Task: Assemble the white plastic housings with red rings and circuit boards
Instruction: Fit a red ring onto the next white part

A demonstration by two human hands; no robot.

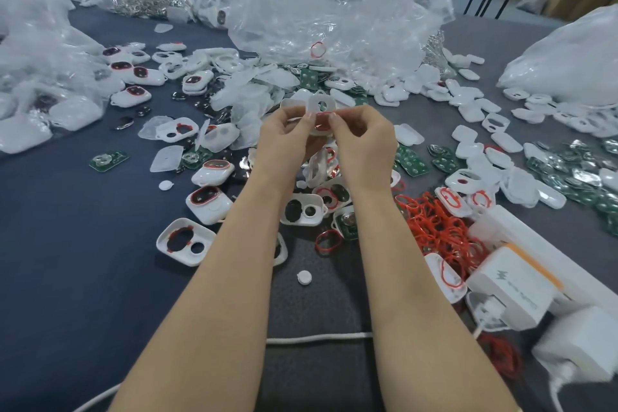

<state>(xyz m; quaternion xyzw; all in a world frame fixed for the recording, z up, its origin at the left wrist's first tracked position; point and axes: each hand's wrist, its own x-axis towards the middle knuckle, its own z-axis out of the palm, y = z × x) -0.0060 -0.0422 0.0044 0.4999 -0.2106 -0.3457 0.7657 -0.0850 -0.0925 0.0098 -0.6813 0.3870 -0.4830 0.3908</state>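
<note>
White cord (317,338) nearest, left hand (284,139) and right hand (366,144) pinching white housing (321,106), parts (207,202) crowding

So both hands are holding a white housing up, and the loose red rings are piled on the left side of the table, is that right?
Not quite: the head view shows the loose red rings piled on the right side of the table. The left hand and right hand do hold a white housing up.
</note>
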